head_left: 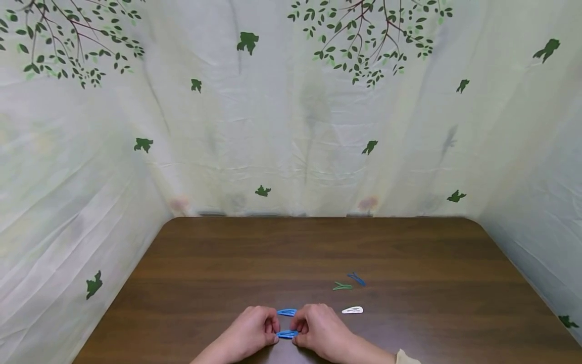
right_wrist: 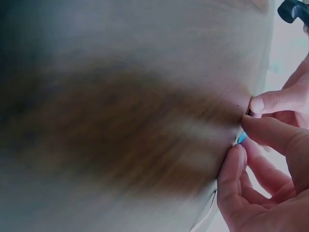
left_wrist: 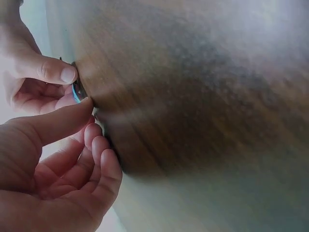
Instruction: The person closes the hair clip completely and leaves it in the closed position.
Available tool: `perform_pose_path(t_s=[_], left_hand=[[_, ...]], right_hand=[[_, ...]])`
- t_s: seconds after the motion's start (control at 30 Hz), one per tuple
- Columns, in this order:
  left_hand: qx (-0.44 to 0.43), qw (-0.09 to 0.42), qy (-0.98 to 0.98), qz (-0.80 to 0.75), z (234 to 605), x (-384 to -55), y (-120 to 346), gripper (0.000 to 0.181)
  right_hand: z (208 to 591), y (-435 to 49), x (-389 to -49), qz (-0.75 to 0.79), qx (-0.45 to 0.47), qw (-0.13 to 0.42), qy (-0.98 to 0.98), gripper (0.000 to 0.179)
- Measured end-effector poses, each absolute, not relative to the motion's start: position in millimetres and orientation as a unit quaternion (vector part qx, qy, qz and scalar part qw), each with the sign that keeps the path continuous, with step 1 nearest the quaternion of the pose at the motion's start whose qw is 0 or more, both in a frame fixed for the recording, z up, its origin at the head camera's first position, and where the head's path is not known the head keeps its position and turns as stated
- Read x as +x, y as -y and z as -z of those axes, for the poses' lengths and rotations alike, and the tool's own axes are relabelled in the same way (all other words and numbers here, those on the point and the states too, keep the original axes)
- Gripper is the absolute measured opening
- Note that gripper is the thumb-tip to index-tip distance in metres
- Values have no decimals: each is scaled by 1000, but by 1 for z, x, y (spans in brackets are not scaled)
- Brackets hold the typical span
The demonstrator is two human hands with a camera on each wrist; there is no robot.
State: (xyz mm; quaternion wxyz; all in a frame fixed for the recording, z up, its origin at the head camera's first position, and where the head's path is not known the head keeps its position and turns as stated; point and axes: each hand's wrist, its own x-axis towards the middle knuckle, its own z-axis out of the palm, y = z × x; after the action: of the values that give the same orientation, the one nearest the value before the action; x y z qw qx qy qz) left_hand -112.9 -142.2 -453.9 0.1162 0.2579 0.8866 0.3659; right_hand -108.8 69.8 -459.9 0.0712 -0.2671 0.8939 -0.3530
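Note:
Between my two hands, close to the tabletop, is a blue snap hair clip [head_left: 287, 334]. My left hand [head_left: 255, 326] pinches its left end between thumb and fingers. At the other end my right hand [head_left: 321, 328] pinches it the same way. A second blue hair clip [head_left: 286, 312] lies just beyond, between the hands, its right end close to the right fingers. In the left wrist view a bit of the held clip [left_wrist: 76, 92] shows between the thumbs. The right wrist view shows only a small blue piece of a clip [right_wrist: 242, 138] by the fingers.
Right of my right hand lies a white hair clip [head_left: 352, 310] on the brown wooden table [head_left: 204, 263]. Farther back are a green hair clip [head_left: 342, 286] and a dark blue one [head_left: 356, 279], both sprung apart. A leaf-patterned curtain [head_left: 282, 126] surrounds the table.

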Motion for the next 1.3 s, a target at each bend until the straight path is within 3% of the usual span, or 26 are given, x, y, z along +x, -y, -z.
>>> perform_pose_path(t_s=[0.33, 0.47, 0.9, 1.3], left_hand=[[261, 145, -874, -382, 449, -113, 146, 19], [270, 134, -876, -377, 443, -116, 146, 18], [267, 66, -883, -382, 421, -137, 134, 8], [231, 35, -886, -401, 425, -154, 112, 14]], right_hand=[[454, -83, -104, 400, -288, 72, -867, 17], [446, -93, -99, 455, -294, 65, -838, 18], [433, -127, -98, 499, -317, -66, -804, 32], [432, -157, -106, 429, -256, -131, -856, 38]])
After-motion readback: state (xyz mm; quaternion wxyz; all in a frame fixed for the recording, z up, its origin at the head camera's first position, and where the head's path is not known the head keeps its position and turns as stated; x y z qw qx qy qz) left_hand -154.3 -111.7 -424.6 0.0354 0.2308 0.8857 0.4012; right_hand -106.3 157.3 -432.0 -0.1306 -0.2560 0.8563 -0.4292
